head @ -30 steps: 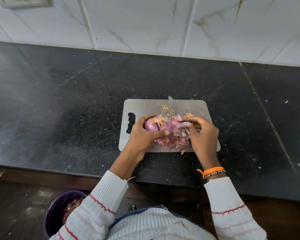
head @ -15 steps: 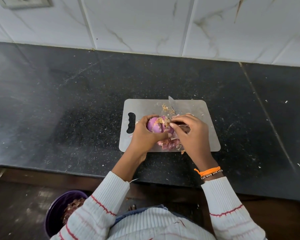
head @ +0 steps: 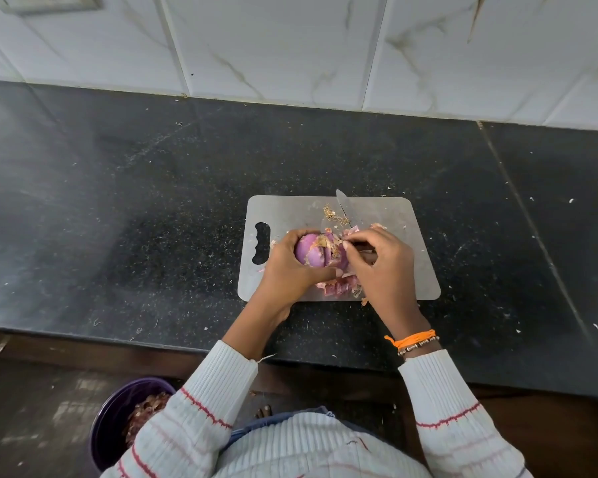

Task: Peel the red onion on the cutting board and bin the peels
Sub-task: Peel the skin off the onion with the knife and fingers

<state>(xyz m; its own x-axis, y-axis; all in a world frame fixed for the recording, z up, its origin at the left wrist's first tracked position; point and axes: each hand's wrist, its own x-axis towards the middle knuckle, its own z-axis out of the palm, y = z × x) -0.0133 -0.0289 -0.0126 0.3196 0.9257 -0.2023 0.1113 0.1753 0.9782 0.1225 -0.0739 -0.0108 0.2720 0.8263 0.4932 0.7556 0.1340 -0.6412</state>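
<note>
A purple-red onion [head: 310, 251] is held just above the grey cutting board [head: 290, 210]. My left hand [head: 289, 270] grips it from the left and below, thumb along its near side. My right hand [head: 380, 267] reaches in from the right and pinches a flap of skin at the top of the onion. A heap of pink and brown peels [head: 339, 288] lies on the board under and between my hands. A purple bin [head: 118, 422] with peels inside stands on the floor at lower left, partly hidden by my sleeve.
A knife [head: 344, 207] lies on the board behind my hands, blade tip pointing away, its handle hidden under my right hand. The board sits on a black stone counter [head: 135, 219] strewn with small skin flakes. A white tiled wall runs behind.
My right hand moved left from the peel heap to the top of the onion and took hold of a flap of skin. My left hand turned the onion slightly.
</note>
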